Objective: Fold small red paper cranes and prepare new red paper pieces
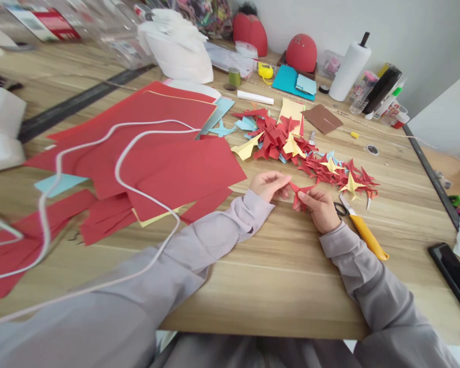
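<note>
A small folded red paper piece (299, 193) with pointed arms is held between my two hands above the wooden table (276, 286). My left hand (270, 186) pinches its left tip between thumb and fingers. The right side is gripped by my right hand (320, 208), thumb on top. Just behind my hands lies a pile of folded red paper pieces (276, 138), mixed with yellow and light blue ones. More red folded pieces (322, 168) extend to the right, with a yellow one (351, 185) on them.
Large red paper sheets (184, 163) lie to the left, crossed by a white cable (138, 134). An orange-handled cutter (368, 236) and scissors (341, 208) lie right of my right hand. A black phone (454, 278) rests at the right edge. Bottles, including a white one (349, 71), stand behind.
</note>
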A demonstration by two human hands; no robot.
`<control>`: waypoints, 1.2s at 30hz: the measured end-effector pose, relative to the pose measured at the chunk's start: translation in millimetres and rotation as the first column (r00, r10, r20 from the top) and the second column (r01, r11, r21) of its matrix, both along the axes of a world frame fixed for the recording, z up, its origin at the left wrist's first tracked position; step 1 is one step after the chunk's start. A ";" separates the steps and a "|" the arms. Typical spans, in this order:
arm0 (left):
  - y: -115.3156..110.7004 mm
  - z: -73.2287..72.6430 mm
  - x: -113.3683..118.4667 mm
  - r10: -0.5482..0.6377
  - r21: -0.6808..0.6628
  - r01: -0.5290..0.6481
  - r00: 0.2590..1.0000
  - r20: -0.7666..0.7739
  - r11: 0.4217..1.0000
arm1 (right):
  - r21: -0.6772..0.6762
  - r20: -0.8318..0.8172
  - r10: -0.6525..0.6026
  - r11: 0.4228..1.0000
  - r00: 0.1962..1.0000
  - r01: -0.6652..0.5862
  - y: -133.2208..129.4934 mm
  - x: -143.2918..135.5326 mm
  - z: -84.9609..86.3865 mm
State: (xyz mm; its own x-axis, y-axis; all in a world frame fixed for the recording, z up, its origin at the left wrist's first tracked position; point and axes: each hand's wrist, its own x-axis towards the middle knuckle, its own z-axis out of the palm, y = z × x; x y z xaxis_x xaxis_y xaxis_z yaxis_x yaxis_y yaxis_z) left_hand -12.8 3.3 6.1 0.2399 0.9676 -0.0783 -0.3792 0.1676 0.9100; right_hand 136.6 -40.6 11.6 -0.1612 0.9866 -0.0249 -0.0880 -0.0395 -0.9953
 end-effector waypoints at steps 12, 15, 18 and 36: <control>-4.2 3.3 1.0 0.017 0.066 -0.011 0.996 -0.088 0.998 | -0.009 -0.006 -0.005 1.000 1.000 0.005 0.1 0.3 -0.3; -1.9 1.4 1.7 0.046 0.061 -0.043 0.998 -0.053 0.997 | -0.007 -0.027 -0.007 1.000 1.000 0.007 -0.2 0.4 -0.6; 1.1 -1.7 1.0 0.070 0.047 -0.070 0.998 -0.003 0.996 | -0.012 -0.027 -0.015 1.000 1.000 0.014 -0.1 0.3 -0.5; -8.7 5.4 1.6 -0.114 0.077 0.123 0.988 -0.107 0.989 | -0.011 0.006 0.024 1.000 1.000 -0.024 -0.7 -0.1 0.3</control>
